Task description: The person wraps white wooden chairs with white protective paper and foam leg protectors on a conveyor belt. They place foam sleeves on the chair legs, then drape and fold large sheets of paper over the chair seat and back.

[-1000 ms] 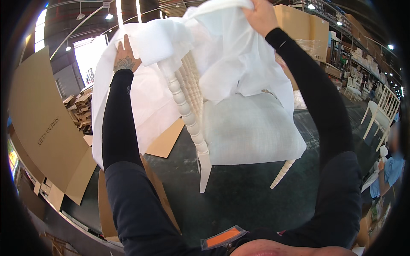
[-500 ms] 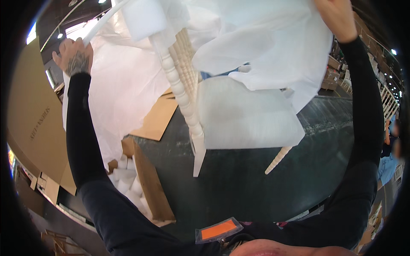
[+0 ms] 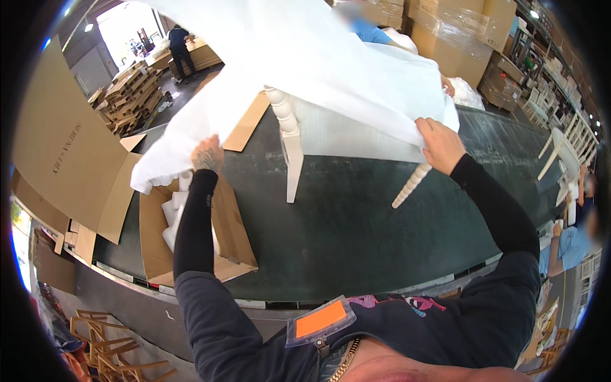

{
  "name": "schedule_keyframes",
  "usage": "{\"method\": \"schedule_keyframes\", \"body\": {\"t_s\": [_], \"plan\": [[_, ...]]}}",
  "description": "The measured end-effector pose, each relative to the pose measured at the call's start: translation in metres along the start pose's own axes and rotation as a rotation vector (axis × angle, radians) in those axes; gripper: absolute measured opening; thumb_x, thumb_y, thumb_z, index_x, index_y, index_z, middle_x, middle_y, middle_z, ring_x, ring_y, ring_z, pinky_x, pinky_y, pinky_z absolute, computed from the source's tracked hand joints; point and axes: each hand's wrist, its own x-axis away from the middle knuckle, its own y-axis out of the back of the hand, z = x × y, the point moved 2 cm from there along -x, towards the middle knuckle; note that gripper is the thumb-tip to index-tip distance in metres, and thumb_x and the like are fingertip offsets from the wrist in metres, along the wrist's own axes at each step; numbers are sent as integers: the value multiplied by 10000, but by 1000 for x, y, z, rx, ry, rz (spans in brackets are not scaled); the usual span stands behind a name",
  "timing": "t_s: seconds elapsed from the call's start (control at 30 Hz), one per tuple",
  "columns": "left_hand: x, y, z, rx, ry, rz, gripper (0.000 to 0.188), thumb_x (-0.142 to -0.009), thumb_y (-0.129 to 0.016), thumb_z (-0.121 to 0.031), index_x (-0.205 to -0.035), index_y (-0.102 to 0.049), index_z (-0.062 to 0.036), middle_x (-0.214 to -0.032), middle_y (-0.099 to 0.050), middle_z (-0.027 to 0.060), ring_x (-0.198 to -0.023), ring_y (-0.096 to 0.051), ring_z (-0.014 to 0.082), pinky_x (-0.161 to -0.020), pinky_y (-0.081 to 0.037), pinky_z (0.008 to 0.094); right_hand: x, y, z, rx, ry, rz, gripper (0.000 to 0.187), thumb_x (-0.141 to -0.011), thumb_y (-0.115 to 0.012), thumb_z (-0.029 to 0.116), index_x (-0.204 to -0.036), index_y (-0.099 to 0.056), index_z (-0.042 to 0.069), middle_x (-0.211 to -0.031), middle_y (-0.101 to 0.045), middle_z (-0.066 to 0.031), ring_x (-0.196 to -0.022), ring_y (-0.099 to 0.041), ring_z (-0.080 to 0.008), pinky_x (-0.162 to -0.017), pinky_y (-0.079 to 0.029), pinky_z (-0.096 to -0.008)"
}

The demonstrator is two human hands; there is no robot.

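Observation:
A white chair with beaded, turned legs [image 3: 293,167] stands on the dark green table, its pale seat [image 3: 356,134] partly showing. Over its back and most of the seat drapes a thin white wrapping sheet [image 3: 318,63]. My left hand [image 3: 209,155] is closed on the sheet's near edge, left of the chair and above an open carton. At the seat's near right corner, my right hand [image 3: 440,145] pinches another part of that edge. Across the table a co-worker's hand [image 3: 449,88] touches the sheet's far right side.
The open carton [image 3: 238,235] holds white foam pieces. A tall cardboard panel [image 3: 70,146] leans at the left. Flat cardboard [image 3: 247,124] lies behind the chair leg. Wrapped boxes [image 3: 455,35] are stacked beyond. More chairs [image 3: 560,153] and other people stand at the right.
Both my hands have come down and toward me from their raised, wide positions, drawing the sheet down over the chair's back and seat. The carton and far floor show more.

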Motion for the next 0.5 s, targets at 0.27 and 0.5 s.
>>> {"method": "schedule_keyframes", "body": {"t_s": [0.27, 0.5], "plan": [[110, -15, -173, -4, -203, 987, 662, -798, -643, -575, -1188, -636, -40, -1173, -672, 169, -1097, -646, 314, -935, -502, 425, 57, -24, -104, 2, -161, -242, 360, -694, -592, -25, -1039, -498, 15, -961, -567, -187, -920, -579, -408, -772, -471, -482], [109, 129, -368, 1693, -227, 758, 765, -912, -657, -481, -1431, -357, -5, -1272, -598, 151, -1161, -590, 243, -949, -484, 366, 97, -2, -68, -551, -198, -372, 407, -749, -631, 101, -1145, -554, 44, -1051, -610, -169, -929, -622, -390, -778, -503, -473]]}}
